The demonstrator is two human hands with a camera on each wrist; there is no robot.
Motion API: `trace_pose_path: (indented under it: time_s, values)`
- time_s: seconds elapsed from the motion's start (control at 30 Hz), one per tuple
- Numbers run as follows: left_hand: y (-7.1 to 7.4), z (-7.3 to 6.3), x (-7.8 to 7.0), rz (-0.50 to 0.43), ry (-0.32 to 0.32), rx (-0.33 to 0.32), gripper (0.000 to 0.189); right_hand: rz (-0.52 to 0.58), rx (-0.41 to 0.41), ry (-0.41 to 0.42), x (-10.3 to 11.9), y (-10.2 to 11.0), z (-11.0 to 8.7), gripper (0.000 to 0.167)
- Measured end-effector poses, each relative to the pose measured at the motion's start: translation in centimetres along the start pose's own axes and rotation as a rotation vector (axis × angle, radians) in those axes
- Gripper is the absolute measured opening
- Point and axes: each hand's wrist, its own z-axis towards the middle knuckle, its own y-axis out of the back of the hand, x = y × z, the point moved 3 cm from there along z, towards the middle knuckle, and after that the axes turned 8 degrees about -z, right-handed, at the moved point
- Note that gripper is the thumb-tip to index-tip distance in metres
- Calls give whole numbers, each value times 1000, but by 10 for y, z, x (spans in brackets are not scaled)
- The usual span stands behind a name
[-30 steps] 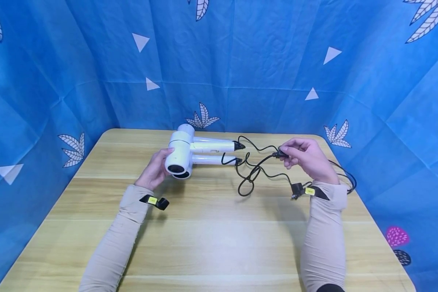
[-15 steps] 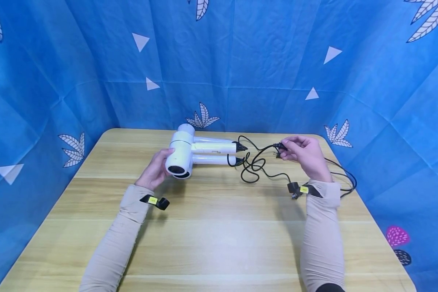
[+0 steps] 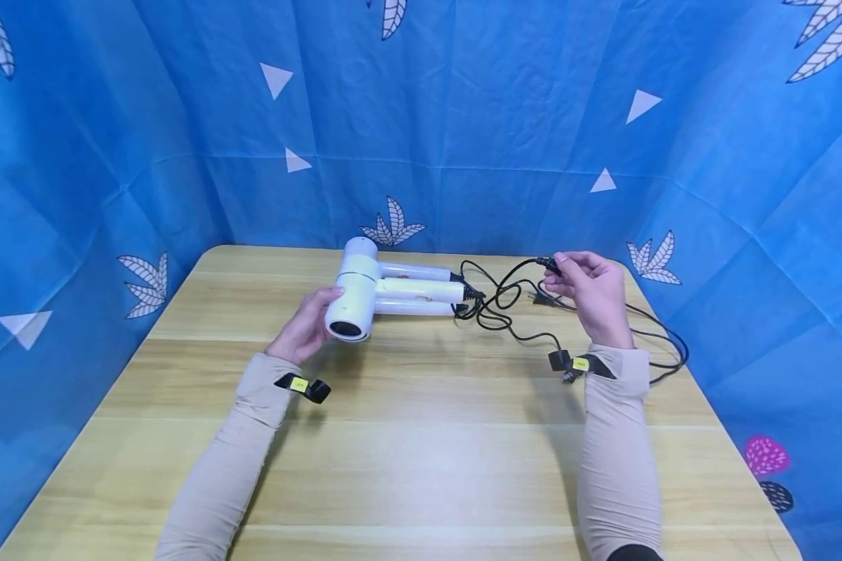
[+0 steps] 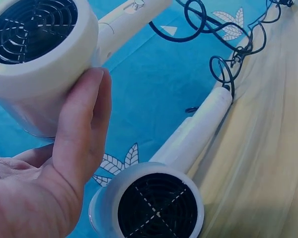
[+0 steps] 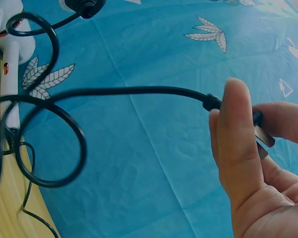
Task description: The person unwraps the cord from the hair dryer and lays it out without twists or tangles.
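Note:
My left hand (image 3: 309, 323) grips the barrel of a white hair dryer (image 3: 356, 284), thumb on its side. This dryer is held above the others, its handle pointing right; the left wrist view shows its dark round grille (image 4: 32, 30). Beneath it, another white hair dryer (image 4: 102, 213) lies on the table. Further back, a third white handle (image 3: 415, 272) shows, its head hidden behind the held one. Over the table's right part, my right hand (image 3: 592, 292) pinches the black plug (image 5: 212, 102) of a cord between thumb and fingers. Metal prongs (image 5: 264, 137) stick out past the thumb.
Tangled black cords (image 3: 494, 312) spread right of the handles. One plug (image 3: 542, 299) lies below my right hand, another (image 3: 558, 360) beside the right wrist strap. More cord (image 3: 677, 351) curves near the right edge of the wooden table (image 3: 421, 467). A blue curtain (image 3: 421, 117) surrounds it.
My right hand has moved up and away with the plug, drawing its cord clear of the other plug. The held dryer's handle has shifted slightly right, and its head now covers more of the dryer below.

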Motion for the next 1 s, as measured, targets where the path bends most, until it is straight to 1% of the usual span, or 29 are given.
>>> trace_pose_path:
  time_s: [0.13,0.27,0.43,0.57,0.7,0.77,0.83,0.9,1.0]
  values:
    - [-7,2,5,7,13,15,22,49,-70,20,-1,3,-1,8]
    - [-11,1,13,14,29,27,25,147,-113,48,0,4,-2,8]
    - [-10,-6,25,37,51,39,29,289,-139,95,6,6,-6,14]
    - [-8,-14,36,56,92,46,32,380,-174,105,12,18,-12,15]
    - [-1,-21,44,68,117,40,31,453,-211,105,20,41,-18,15]
    - [3,-25,46,72,120,36,30,495,-245,116,26,57,-22,15]
    - [8,-28,47,87,125,35,30,559,-281,120,33,77,-26,16]
    - [12,-32,49,98,135,28,32,634,-334,131,39,98,-29,17]
    - [16,-37,52,119,156,34,38,756,-442,122,47,132,-33,17]
